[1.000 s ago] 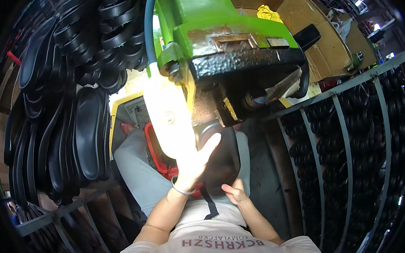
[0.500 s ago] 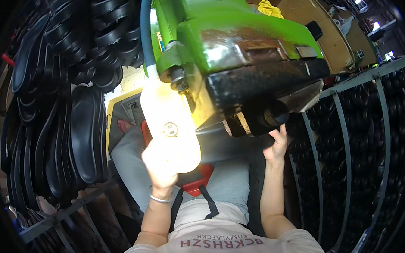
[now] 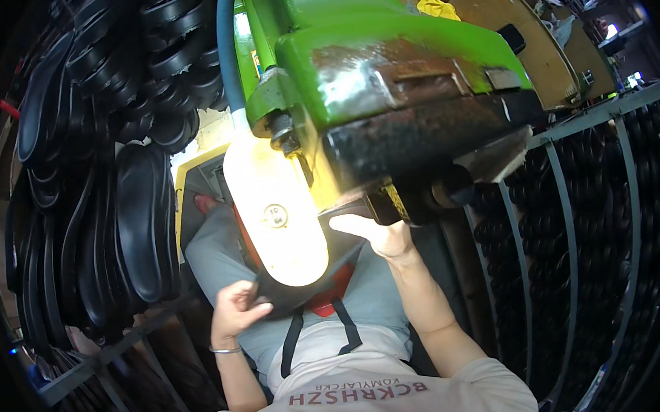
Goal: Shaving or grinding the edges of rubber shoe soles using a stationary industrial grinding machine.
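Nearest, the left hand (image 3: 234, 306) grips the near edge of a black sole (image 3: 305, 287), while the right hand (image 3: 381, 237) pinches its far edge under the green machine (image 3: 382, 74). A bright lamp (image 3: 273, 209) glares over it. The sole sits at the machine's head, apparently mid-process; black soles on racks (image 3: 119, 211) hang beyond.

One green machine (image 3: 381, 59), one blue hose (image 3: 228, 53), one pale shoe last (image 3: 273, 209), one black sole (image 3: 305, 287), two hands. Black soles on racks (image 3: 142, 217): too many to count, dozens easy.
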A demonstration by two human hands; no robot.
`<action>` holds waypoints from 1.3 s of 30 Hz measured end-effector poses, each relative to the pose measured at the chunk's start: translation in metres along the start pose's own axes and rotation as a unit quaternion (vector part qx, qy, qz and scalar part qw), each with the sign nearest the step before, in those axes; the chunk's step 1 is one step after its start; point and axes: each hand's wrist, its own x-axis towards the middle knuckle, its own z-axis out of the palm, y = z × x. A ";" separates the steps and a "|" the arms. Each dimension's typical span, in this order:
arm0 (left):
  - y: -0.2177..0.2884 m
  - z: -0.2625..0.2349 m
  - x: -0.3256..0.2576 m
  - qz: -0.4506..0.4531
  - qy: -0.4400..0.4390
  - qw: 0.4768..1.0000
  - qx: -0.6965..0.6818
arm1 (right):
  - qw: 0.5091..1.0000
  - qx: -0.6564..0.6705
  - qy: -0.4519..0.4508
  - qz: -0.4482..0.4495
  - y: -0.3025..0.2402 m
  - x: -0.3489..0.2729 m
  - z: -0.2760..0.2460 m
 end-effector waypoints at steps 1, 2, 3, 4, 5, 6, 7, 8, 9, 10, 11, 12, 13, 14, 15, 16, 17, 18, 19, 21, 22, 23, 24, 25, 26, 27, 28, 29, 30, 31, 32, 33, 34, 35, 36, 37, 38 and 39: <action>0.020 0.025 0.016 -0.002 -0.058 0.998 -0.014 | 0.997 -0.039 -0.015 -0.065 -0.004 0.007 0.003; 0.040 0.044 0.035 0.057 -0.094 0.992 0.054 | 0.988 -0.081 -0.028 -0.129 -0.007 0.009 0.005; 0.059 0.067 0.053 0.118 -0.067 0.989 0.055 | 0.989 -0.063 0.013 -0.134 -0.010 0.008 0.011; 0.064 0.076 0.066 0.065 -0.070 0.995 0.003 | 0.989 -0.062 0.012 -0.137 -0.012 0.006 0.016; 0.070 0.089 0.083 0.131 -0.012 0.991 0.033 | 0.991 -0.033 0.046 -0.119 -0.014 0.004 0.022; 0.048 0.089 0.099 0.156 0.019 0.987 -0.040 | 0.992 0.001 0.074 -0.101 -0.018 0.000 0.029; 0.060 0.098 0.101 0.187 0.045 0.978 0.084 | 0.996 0.001 0.070 0.052 -0.004 -0.010 0.022; 0.071 0.106 0.103 0.214 0.072 0.952 0.207 | 0.989 0.086 0.071 0.094 0.003 -0.028 0.018; 0.069 0.114 0.106 0.217 0.102 0.954 0.177 | 0.993 0.099 0.040 0.053 0.015 -0.045 0.013; 0.060 0.113 0.104 0.206 0.121 0.945 0.222 | 0.992 0.061 -0.020 0.110 0.026 -0.068 0.006; 0.061 0.117 0.099 0.202 0.129 0.950 0.200 | 0.976 0.017 -0.106 0.191 0.038 -0.090 -0.006; 0.065 0.121 0.095 0.196 0.138 0.954 0.180 | 0.963 -0.013 -0.142 0.228 0.058 -0.118 -0.012; 0.065 0.125 0.093 0.193 0.129 0.956 0.178 | 0.939 0.021 -0.128 0.318 0.075 -0.143 -0.018; 0.067 0.127 0.090 0.196 0.142 0.959 0.151 | 0.926 0.105 -0.074 0.354 0.083 -0.160 -0.027; 0.070 0.128 0.086 0.200 0.161 0.958 0.126 | 0.903 0.190 -0.026 0.384 0.088 -0.172 -0.038; 0.066 0.128 0.085 0.196 0.163 0.958 0.129 | 0.909 0.220 0.018 0.352 0.088 -0.178 -0.048; 0.059 0.128 0.085 0.213 0.196 0.944 0.158 | 0.922 0.215 0.043 0.319 0.085 -0.183 -0.064; 0.055 0.127 0.086 0.233 0.222 0.928 0.186 | 0.924 0.229 0.073 0.298 0.085 -0.186 -0.079; 0.056 0.127 0.087 0.232 0.219 0.929 0.187 | 0.928 0.241 0.108 0.264 0.083 -0.182 -0.089; 0.059 0.128 0.088 0.216 0.187 0.929 0.237 | 0.927 0.249 0.183 0.214 0.076 -0.173 -0.112; 0.058 0.127 0.088 0.215 0.186 0.929 0.238 | 0.918 0.261 0.234 0.183 0.064 -0.158 -0.114; 0.057 0.126 0.089 0.201 0.168 0.929 0.264 | 0.915 0.241 0.280 0.163 0.053 -0.144 -0.117; 0.057 0.125 0.089 0.185 0.148 0.928 0.287 | 0.915 0.225 0.300 0.150 0.047 -0.131 -0.126; 0.056 0.126 0.091 0.184 0.147 0.929 0.286 | 0.914 0.193 0.333 0.131 0.041 -0.118 -0.132; 0.055 0.126 0.094 0.182 0.148 0.922 0.309 | 0.931 0.195 0.297 0.086 0.031 -0.098 -0.137; 0.052 0.126 0.098 0.180 0.149 0.915 0.330 | 0.938 0.187 0.286 0.066 0.020 -0.080 -0.138; 0.049 0.127 0.100 0.180 0.149 0.915 0.329 | 0.940 0.156 0.300 0.047 0.024 -0.068 -0.148; 0.044 0.126 0.100 0.185 0.164 0.921 0.301 | 0.942 0.176 0.281 0.054 0.011 -0.049 -0.143; 0.043 0.124 0.100 0.191 0.177 0.926 0.272 | 0.947 0.175 0.265 0.051 0.002 -0.034 -0.140; 0.045 0.123 0.100 0.190 0.179 0.926 0.272 | 0.949 0.179 0.257 0.045 -0.003 -0.020 -0.136; 0.050 0.121 0.100 0.226 0.191 0.917 0.269 | 0.950 0.183 0.248 0.039 -0.005 -0.009 -0.131; 0.058 0.120 0.098 0.262 0.203 0.906 0.265 | 0.951 0.182 0.246 0.042 -0.006 -0.001 -0.127; 0.069 0.118 0.096 0.298 0.215 0.893 0.260 | 0.955 0.194 0.220 0.032 -0.007 0.005 -0.124; 0.101 0.112 0.093 0.462 0.205 0.625 0.595 | 0.959 0.201 0.200 0.023 -0.006 0.009 -0.124; 0.095 0.104 0.090 0.459 0.208 0.625 0.596 | 0.959 0.202 0.196 0.025 -0.006 0.015 -0.119; 0.086 0.097 0.085 0.405 0.187 0.843 0.300 | 0.964 0.200 0.166 0.049 -0.004 0.021 -0.115; 0.080 0.089 0.081 0.298 0.143 0.943 -0.040 | 0.968 0.198 0.136 0.073 -0.002 0.024 -0.110; 0.083 0.081 0.078 0.296 0.145 0.943 -0.039 | 0.962 0.221 0.147 0.069 0.004 0.022 -0.103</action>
